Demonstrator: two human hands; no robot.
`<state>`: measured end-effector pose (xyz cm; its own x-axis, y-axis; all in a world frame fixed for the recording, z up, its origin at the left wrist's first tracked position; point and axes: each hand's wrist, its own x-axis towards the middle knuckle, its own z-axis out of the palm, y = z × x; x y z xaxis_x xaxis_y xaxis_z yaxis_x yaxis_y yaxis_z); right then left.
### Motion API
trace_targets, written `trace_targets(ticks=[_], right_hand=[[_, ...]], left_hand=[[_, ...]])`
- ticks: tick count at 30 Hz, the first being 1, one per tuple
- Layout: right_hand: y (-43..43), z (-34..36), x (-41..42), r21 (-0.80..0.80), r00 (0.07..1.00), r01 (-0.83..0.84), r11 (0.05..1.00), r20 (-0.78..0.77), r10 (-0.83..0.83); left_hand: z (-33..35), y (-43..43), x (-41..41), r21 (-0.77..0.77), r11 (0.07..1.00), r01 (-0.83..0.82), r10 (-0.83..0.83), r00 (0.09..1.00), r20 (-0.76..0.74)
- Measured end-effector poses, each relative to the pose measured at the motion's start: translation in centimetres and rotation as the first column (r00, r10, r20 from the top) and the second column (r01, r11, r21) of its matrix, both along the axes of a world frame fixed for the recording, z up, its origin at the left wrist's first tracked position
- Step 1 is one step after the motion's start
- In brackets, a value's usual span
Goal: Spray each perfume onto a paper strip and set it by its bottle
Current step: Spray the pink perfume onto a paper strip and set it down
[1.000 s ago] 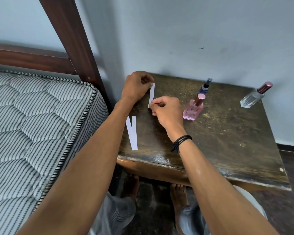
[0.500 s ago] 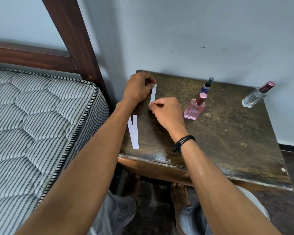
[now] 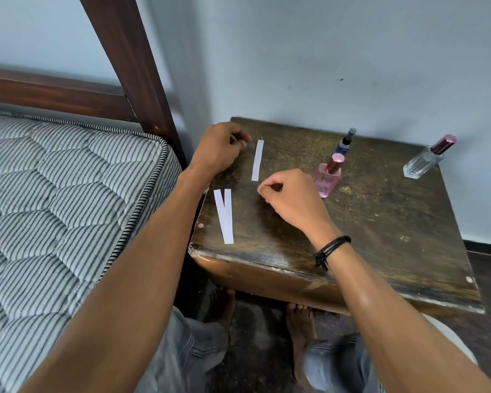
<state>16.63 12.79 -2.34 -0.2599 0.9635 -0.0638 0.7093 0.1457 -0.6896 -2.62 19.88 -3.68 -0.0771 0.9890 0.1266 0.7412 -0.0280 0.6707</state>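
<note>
- The single paper strip [image 3: 257, 160] lies flat on the bench [image 3: 380, 228], toward the back left. It sits between the two hands and, as far as I can see, touches neither.
- The left hand [image 3: 221, 148] is just beside the strip's far end with its fingers curled in, its grip closed on nothing.
- The right hand [image 3: 289, 197] is near the strip's near end, thumb and forefinger pressed together. That grip looks empty too.
- Two more strips [image 3: 224, 215] lie overlapped in a narrow V by the bench's left edge, well apart from the bottles.
- A pink bottle [image 3: 328, 177] stands nearest the right hand, with a slim blue bottle [image 3: 345, 143] just behind it. A clear bottle [image 3: 425, 160] stands well apart at the right, by the wall.
- None of the strips sits by a bottle yet.
- I'd judge the strip feather-light and floppy, and lying flush on the wood it would be awkward to pick up from above. Lifting one end with a fingertip should let it be pinched there, leaving the other end free for the spray.
- The bottles look like glass, so smooth, hard and breakable, and they are tall enough to tip easily. I'd take one round the body, not the cap.
- The pink and clear bottles seem capped, so the caps would have to come off first.
</note>
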Motion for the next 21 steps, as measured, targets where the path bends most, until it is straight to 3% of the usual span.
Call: trace_targets(ticks=[10,16,21], right_hand=[[-2.3,1.0,3.7,0.020,0.977,-0.056,0.998,0.206,0.051],[-2.8,1.3,7.1,-0.031,0.965,0.069,0.997,0.257,-0.058],[-2.6,1.6,9.5,-0.073,0.959,0.229,0.971,0.189,-0.212]], left_hand=[[0.5,-4.5,3.9,0.001,0.997,0.071,-0.071,0.997,0.014],[-0.2,-7.2,7.6,-0.020,0.986,0.165,-0.165,0.986,-0.003],[-0.2,-7.1,9.7,-0.019,0.984,0.178,-0.176,0.982,0.073]])
